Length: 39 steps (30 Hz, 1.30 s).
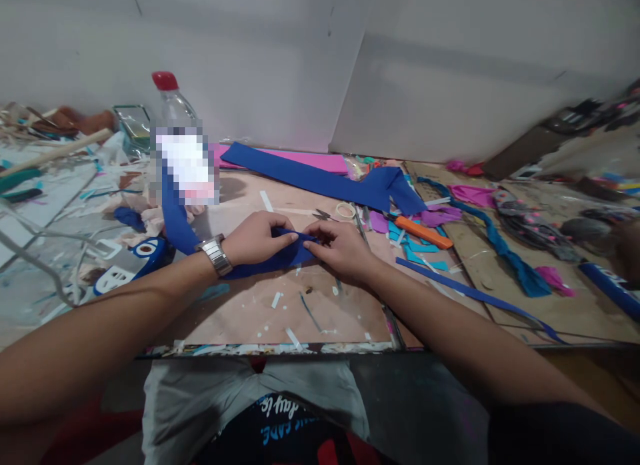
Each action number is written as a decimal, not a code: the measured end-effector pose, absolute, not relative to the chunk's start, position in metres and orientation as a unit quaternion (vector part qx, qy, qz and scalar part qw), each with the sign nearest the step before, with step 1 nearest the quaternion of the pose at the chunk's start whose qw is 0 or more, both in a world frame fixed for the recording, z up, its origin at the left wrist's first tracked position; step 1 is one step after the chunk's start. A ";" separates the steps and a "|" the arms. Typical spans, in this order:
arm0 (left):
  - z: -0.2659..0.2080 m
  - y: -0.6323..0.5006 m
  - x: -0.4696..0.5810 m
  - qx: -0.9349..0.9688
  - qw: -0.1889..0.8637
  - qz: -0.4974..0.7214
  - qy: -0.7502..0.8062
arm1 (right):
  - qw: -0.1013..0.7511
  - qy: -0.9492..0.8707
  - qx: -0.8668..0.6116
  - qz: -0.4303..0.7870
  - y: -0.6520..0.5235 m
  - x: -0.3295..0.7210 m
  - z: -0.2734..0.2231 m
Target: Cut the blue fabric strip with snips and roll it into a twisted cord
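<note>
head view: l hand (263, 238) & r hand (345, 248) grips narrow, both pinching blue strip (287, 257) abv tbl (350, 318)

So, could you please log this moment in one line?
Left hand: holding flat blue fabric strip; right hand: pinching same strip; nearby: orange-handled tool, clear red-capped plastic bottle

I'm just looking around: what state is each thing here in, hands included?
Left hand: closed on the blue strip
Right hand: pinching the same strip
Blue strip: held between both hands
Wristwatch: fastened on the left wrist
Bottle: standing, red cap on
Wide blue band: lying behind the hands, folded over at its right end
Teal strip: crumpled
Orange handle: lying down
</note>
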<state>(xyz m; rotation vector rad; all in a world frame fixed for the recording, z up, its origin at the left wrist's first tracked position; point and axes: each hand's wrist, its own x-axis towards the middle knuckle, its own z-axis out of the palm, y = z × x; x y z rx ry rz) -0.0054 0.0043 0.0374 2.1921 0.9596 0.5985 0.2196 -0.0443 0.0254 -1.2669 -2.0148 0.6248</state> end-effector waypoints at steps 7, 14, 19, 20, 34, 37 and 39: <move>0.039 0.004 -0.006 0.832 0.353 0.232 0.361 | 0.376 -0.760 -0.480 0.227 -0.044 0.219 0.021; 0.039 0.002 -0.003 0.826 0.361 0.258 0.347 | 0.384 -0.775 -0.460 0.200 -0.045 0.218 0.025; 0.039 0.001 -0.002 0.823 0.368 0.266 0.341 | 0.396 -0.781 -0.448 0.179 -0.046 0.218 0.027; 0.039 0.001 -0.002 0.823 0.368 0.267 0.341 | 0.398 -0.783 -0.445 0.175 -0.046 0.218 0.027; 0.037 -0.001 0.000 0.802 0.396 0.298 0.334 | 0.426 -0.768 -0.457 0.140 -0.050 0.217 0.029; 0.037 -0.002 0.000 0.797 0.397 0.306 0.337 | 0.433 -0.756 -0.465 0.159 -0.051 0.215 0.031; 0.038 -0.003 0.001 0.799 0.386 0.311 0.339 | 0.436 -0.740 -0.479 0.182 -0.051 0.212 0.031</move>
